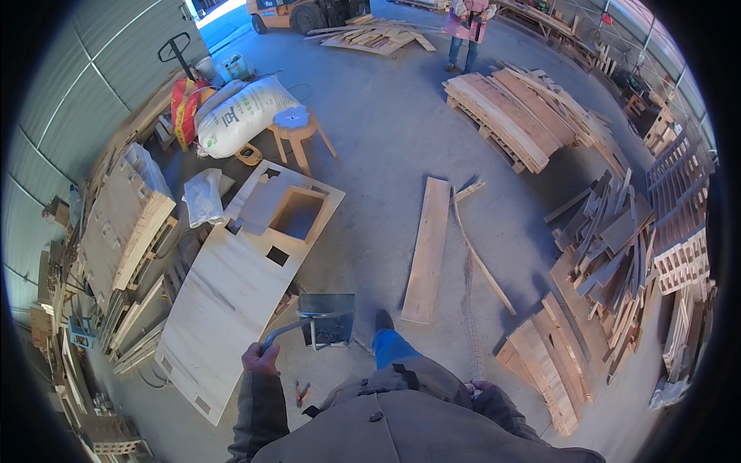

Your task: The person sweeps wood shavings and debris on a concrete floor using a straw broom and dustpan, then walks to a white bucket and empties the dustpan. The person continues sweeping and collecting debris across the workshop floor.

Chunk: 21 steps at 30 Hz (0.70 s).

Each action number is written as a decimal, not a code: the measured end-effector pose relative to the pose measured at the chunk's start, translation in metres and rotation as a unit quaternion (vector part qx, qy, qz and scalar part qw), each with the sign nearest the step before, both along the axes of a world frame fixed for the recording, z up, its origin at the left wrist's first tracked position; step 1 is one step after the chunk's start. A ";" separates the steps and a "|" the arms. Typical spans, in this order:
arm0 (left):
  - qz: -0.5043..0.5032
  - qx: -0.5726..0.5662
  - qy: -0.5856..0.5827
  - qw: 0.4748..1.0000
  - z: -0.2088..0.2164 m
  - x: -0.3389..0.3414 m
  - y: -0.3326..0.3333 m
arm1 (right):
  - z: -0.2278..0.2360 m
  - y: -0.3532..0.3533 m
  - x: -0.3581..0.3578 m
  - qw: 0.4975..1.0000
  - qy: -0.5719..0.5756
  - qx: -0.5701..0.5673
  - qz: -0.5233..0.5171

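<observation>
My left hand (261, 359) is closed round the end of a bent grey metal tube (287, 332). The tube runs to a dark, square-edged thing (326, 309) with a light metal frame, just ahead of my feet; its kind is unclear. My right hand (480, 387) is low at my right side, partly hidden by my coat and sleeve, so its grip does not show. Beside that hand, a thin pale patterned strip (472, 332) runs forward along the floor. Pliers (302, 393) with orange handles lie by my left forearm.
To the left is a large pale wooden panel (224, 301) with cut-outs. Ahead lie a long plank (427, 251) and a thin strip of wood (482, 258). Stacked boards (509, 116) and scrap wood (617, 231) stand right. A stool (293, 127), white sack (247, 116), forklift (289, 14) and person (467, 31) are farther off.
</observation>
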<state>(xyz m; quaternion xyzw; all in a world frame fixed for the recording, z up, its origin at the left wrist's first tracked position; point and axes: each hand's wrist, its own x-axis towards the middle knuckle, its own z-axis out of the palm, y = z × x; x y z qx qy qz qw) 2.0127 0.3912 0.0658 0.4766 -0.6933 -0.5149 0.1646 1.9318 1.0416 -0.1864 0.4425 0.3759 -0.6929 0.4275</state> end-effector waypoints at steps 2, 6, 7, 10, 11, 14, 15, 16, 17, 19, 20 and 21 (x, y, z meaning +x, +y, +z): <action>-0.008 0.007 -0.016 1.000 0.020 -0.073 -0.020 | -0.002 -0.042 -0.051 0.995 0.039 0.065 0.060; -0.049 0.010 0.040 0.998 0.067 -0.191 -0.052 | 0.043 -0.100 -0.163 0.994 0.016 0.085 0.069; -0.054 0.017 0.040 0.998 0.073 -0.220 -0.060 | 0.059 -0.110 -0.190 0.994 0.012 0.086 0.067; -0.073 0.023 0.077 0.994 0.077 -0.302 -0.090 | 0.094 -0.143 -0.259 0.984 0.039 0.120 0.125; -0.076 0.033 0.090 0.992 0.074 -0.330 -0.100 | 0.100 -0.151 -0.282 0.981 0.040 0.108 0.154; -0.112 0.032 0.120 0.986 0.059 -0.420 -0.137 | 0.098 -0.188 -0.344 0.971 0.073 0.152 0.168; -0.120 0.039 0.122 0.984 0.054 -0.452 -0.153 | 0.095 -0.203 -0.365 0.971 0.059 0.186 0.136; -0.129 0.050 0.124 0.983 0.048 -0.484 -0.167 | 0.095 -0.215 -0.388 0.969 0.090 0.172 0.155; -0.135 0.069 0.126 0.980 0.043 -0.511 -0.179 | 0.099 -0.231 -0.414 0.965 0.091 0.186 0.160; -0.145 0.088 0.137 0.976 0.040 -0.579 -0.212 | 0.112 -0.276 -0.473 0.956 0.092 0.211 0.180; -0.150 0.084 0.136 0.976 0.040 -0.608 -0.226 | 0.121 -0.296 -0.501 0.952 0.095 0.220 0.192; -0.154 0.080 0.126 0.977 0.041 -0.637 -0.241 | 0.131 -0.316 -0.529 0.948 0.096 0.226 0.203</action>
